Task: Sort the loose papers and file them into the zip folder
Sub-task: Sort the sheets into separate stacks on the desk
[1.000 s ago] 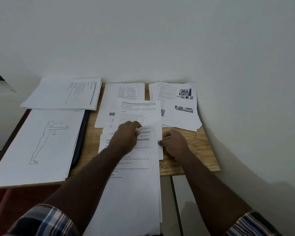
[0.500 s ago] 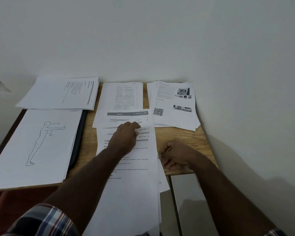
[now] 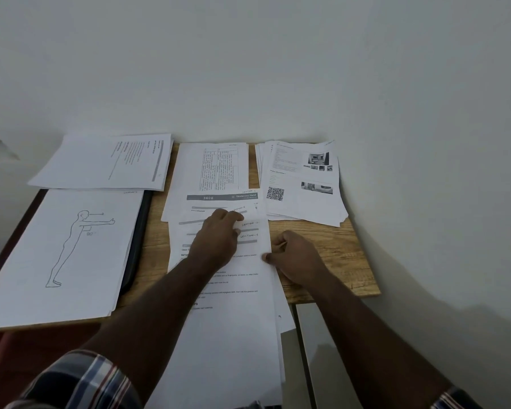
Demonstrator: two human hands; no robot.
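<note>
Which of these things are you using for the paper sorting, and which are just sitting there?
For the job:
- fanned white sheets under the left hand, edge pinched by the right hand
- white body-drawing pile
- photo and QR-code pile
- dark zip folder

Just there:
- wooden tabletop
- white wall

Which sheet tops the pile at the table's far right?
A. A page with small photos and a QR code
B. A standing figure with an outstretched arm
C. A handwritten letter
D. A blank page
A: the top sheet of the far-right pile shows small photos and a QR code.
</note>
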